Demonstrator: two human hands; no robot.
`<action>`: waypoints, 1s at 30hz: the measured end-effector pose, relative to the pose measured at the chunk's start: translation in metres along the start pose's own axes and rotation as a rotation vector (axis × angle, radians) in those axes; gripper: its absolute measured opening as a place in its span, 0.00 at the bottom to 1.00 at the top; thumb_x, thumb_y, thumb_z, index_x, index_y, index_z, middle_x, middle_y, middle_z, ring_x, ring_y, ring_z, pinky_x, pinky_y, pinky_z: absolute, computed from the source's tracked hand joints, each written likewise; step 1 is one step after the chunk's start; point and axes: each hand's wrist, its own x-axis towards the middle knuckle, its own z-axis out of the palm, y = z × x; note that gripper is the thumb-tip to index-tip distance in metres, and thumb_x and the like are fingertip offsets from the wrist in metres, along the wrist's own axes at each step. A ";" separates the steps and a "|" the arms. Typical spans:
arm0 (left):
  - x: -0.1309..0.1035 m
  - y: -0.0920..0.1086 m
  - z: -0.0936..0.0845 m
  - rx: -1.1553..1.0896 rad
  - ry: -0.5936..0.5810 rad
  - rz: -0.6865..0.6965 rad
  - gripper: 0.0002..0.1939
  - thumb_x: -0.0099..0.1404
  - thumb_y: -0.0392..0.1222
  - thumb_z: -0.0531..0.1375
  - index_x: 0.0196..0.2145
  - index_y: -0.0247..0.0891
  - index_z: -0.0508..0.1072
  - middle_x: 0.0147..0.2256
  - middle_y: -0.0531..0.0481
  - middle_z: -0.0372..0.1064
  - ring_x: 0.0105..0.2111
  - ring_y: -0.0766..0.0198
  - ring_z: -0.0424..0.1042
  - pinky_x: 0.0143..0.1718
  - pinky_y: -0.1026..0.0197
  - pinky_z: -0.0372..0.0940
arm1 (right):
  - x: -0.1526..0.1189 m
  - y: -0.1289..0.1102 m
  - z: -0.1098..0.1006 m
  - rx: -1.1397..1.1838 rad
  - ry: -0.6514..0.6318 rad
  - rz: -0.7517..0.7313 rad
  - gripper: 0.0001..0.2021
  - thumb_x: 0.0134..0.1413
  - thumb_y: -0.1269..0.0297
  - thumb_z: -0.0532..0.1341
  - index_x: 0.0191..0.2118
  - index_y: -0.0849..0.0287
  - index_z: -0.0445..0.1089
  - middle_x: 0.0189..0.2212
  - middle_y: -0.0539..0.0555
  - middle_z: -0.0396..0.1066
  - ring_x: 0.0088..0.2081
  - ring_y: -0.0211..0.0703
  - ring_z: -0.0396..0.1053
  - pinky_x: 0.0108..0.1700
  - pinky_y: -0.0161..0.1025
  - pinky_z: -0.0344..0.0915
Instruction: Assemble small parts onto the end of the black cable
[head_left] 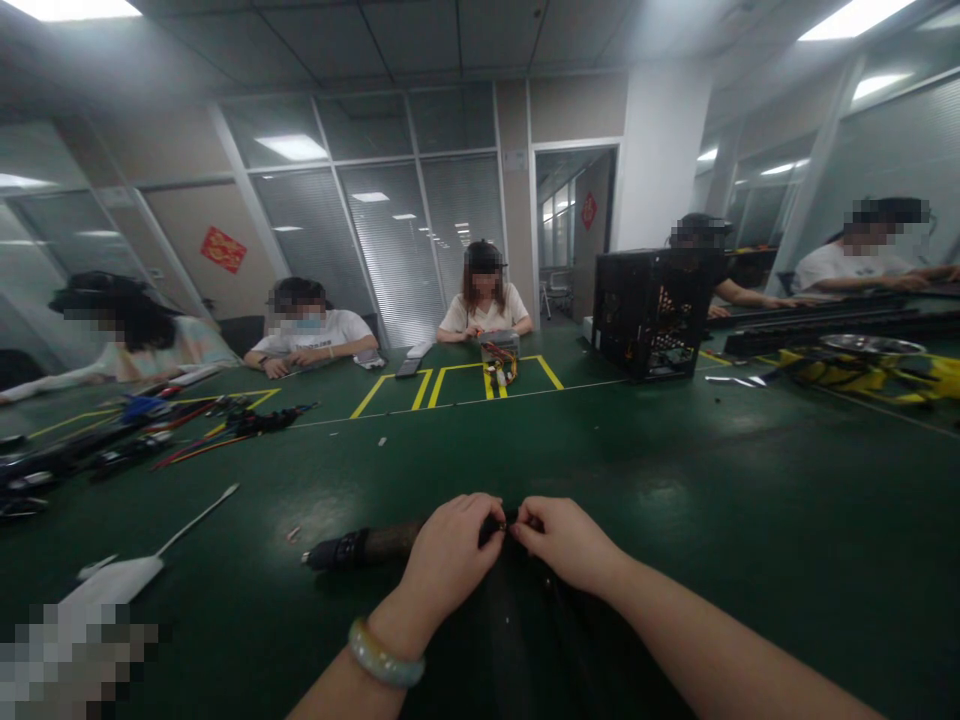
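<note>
My left hand (pixel 463 550), with a pale bangle (pixel 385 657) at its wrist, is closed in a pinch in front of me. Close beside it, my right hand (pixel 559 540) also pinches, thumb against forefinger. Small dark bits show at the fingertips of both hands, too small and covered to name. A dark handheld power driver (pixel 352 549) lies on the green table (pixel 315 640) just left of my left hand, its tip pointing left and its rear hidden behind that hand. Below the hands, dark strip-like shapes lie in shadow.
At lower left lies a white flat object (pixel 120 580) with a cable. Tangled wires and dark parts (pixel 255 420) spread on the left. Across the table stand a black computer case (pixel 637 315) and a power supply (pixel 499 346). Yellow-black material (pixel 840 378) lies right. Several people sit around.
</note>
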 end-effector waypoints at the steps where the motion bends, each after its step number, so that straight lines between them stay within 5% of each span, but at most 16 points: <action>1: 0.000 0.000 0.000 -0.003 -0.001 0.001 0.06 0.61 0.36 0.59 0.37 0.43 0.70 0.43 0.51 0.72 0.45 0.58 0.70 0.50 0.53 0.63 | 0.000 0.000 0.000 0.004 -0.004 0.000 0.09 0.59 0.61 0.58 0.33 0.57 0.73 0.27 0.49 0.73 0.28 0.37 0.67 0.29 0.31 0.54; 30: 0.001 0.000 0.001 -0.009 0.012 0.010 0.04 0.61 0.36 0.60 0.35 0.43 0.71 0.42 0.53 0.72 0.43 0.58 0.70 0.49 0.54 0.63 | 0.002 0.005 0.003 -0.004 0.017 -0.030 0.10 0.59 0.60 0.58 0.32 0.57 0.73 0.26 0.49 0.72 0.28 0.37 0.67 0.29 0.32 0.53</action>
